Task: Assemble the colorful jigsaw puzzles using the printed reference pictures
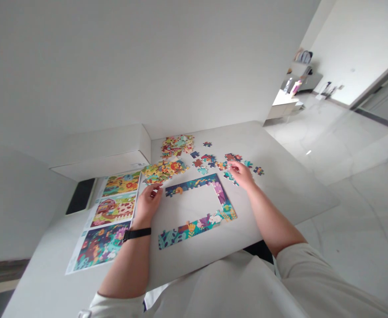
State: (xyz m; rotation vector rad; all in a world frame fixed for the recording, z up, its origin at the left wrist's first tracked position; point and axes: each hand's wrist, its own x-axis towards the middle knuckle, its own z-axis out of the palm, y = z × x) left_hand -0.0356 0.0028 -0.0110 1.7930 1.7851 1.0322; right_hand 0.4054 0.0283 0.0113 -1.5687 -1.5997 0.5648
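Observation:
A jigsaw frame of joined pieces (198,224) lies on the table, with top, right and bottom edges linked and its left side open. My left hand (149,203), with a black band on the wrist, is beside the frame's upper left corner. Its fingers are curled round a small dark reddish puzzle piece (154,192). Above the frame's upper right corner, my right hand (242,173) reaches among loose dark-coloured pieces (209,158). Its fingers are bent together at the pieces; whatever lies between the fingertips is hidden.
Two heaps of brighter pieces, a yellow heap (162,171) and a mixed heap (178,145), lie behind the frame. A sheet with three printed pictures (112,211) is at the left, near a dark flat device (80,196). A white box (104,148) stands against the wall.

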